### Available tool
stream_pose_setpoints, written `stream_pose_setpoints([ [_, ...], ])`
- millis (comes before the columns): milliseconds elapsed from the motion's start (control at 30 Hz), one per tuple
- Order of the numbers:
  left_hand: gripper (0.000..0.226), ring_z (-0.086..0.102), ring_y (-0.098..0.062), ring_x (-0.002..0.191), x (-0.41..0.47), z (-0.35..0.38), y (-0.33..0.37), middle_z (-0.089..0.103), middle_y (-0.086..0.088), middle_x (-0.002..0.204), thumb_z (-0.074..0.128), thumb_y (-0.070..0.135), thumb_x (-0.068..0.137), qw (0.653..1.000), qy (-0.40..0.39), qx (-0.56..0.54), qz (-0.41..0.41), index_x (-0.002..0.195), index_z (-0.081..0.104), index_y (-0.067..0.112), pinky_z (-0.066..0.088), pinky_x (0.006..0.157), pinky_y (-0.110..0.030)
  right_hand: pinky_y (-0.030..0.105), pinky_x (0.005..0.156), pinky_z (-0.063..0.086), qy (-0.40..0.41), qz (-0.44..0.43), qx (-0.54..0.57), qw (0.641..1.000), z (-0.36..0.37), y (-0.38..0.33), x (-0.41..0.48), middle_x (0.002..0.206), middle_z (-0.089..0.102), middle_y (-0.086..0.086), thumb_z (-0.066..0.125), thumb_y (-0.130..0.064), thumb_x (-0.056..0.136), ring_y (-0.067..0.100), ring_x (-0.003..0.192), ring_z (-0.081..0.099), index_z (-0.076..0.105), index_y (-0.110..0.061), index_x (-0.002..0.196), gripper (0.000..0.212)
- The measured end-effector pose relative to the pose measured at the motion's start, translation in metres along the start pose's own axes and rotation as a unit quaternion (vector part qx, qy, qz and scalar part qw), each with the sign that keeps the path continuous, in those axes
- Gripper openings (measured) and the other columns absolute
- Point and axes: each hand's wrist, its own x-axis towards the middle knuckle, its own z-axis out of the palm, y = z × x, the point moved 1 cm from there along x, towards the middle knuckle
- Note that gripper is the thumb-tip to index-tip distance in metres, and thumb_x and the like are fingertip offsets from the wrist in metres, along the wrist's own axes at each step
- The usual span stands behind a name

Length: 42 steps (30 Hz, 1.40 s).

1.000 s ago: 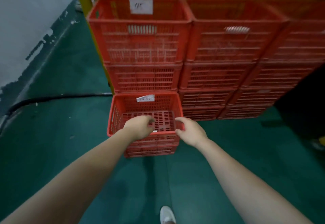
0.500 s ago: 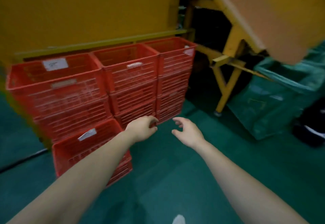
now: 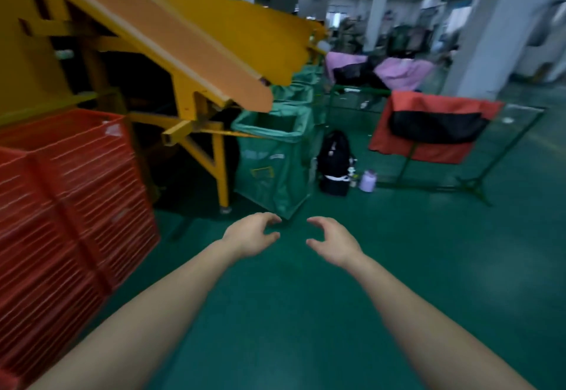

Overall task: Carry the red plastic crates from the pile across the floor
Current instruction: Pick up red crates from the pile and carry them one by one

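Green floor [image 3: 275,328], red crates [image 3: 70,205] at left, left hand [image 3: 249,236] and right hand [image 3: 335,244] loosely curled, empty

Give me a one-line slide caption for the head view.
Empty left hand and right hand reach out over the green floor, red crates stacked to the left beside a yellow chute.

I have both arms stretched forward and bare, the left forearm [image 3: 159,304] coming in from the lower left and the right forearm [image 3: 407,307] from the lower right, angling toward each other. My left hand [image 3: 251,235] and right hand [image 3: 335,242] hang side by side at the same height, near but apart, palms turned inward. Each hand's fingers [image 3: 269,219] are loosely curved over the thumb, gripping nothing.
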Motion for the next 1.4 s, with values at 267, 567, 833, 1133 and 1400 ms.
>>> stream_pose_setpoints([
  [267, 0.046, 0.050, -0.010, 0.126, 0.109, 0.073, 0.181, 0.052, 0.009, 0.139, 0.054, 0.038, 0.093, 0.992, -0.039, 0.023, 0.120, 0.138, 0.048, 0.029, 0.042, 0.103, -0.031, 0.032, 0.106, 0.039, 0.078, 0.095, -0.027, 0.992, -0.128, 0.177, -0.022, 0.147, 0.044, -0.004, 0.064, -0.029, 0.089, 0.013, 0.134, 0.041, 0.045, -0.025, 0.141, 0.056],
  [567, 0.046, 0.049, -0.010, 0.128, 0.198, 0.153, 0.380, 0.049, 0.010, 0.142, 0.051, 0.038, 0.095, 0.955, -0.096, 0.051, 0.277, 0.140, 0.045, 0.030, 0.042, 0.101, -0.029, 0.034, 0.108, 0.037, 0.154, 0.228, -0.046, 0.960, -0.237, 0.345, -0.081, 0.148, 0.041, -0.004, 0.062, -0.031, 0.089, 0.014, 0.137, 0.036, 0.044, -0.026, 0.142, 0.056],
  [833, 0.044, 0.047, -0.008, 0.129, 0.294, 0.226, 0.514, 0.048, 0.012, 0.142, 0.050, 0.039, 0.095, 0.909, -0.141, 0.055, 0.389, 0.139, 0.045, 0.032, 0.042, 0.101, -0.030, 0.031, 0.107, 0.037, 0.209, 0.344, -0.046, 0.914, -0.303, 0.463, -0.096, 0.147, 0.041, -0.004, 0.062, -0.032, 0.087, 0.015, 0.136, 0.037, 0.045, -0.027, 0.140, 0.056],
  [1133, 0.045, 0.047, -0.008, 0.129, 0.450, 0.276, 0.648, 0.049, 0.011, 0.141, 0.051, 0.039, 0.095, 0.855, -0.166, 0.065, 0.487, 0.138, 0.046, 0.032, 0.041, 0.102, -0.028, 0.032, 0.106, 0.038, 0.278, 0.427, -0.042, 0.860, -0.389, 0.578, -0.024, 0.148, 0.041, -0.003, 0.062, -0.031, 0.087, 0.016, 0.136, 0.037, 0.044, -0.026, 0.142, 0.058],
  [1400, 0.045, 0.046, -0.008, 0.130, 0.574, 0.308, 0.725, 0.049, 0.013, 0.142, 0.051, 0.039, 0.095, 0.832, -0.183, 0.071, 0.519, 0.139, 0.045, 0.032, 0.041, 0.103, -0.029, 0.035, 0.106, 0.039, 0.301, 0.463, -0.037, 0.833, -0.443, 0.669, 0.049, 0.150, 0.036, -0.004, 0.062, -0.032, 0.087, 0.017, 0.138, 0.034, 0.039, -0.024, 0.144, 0.063],
])
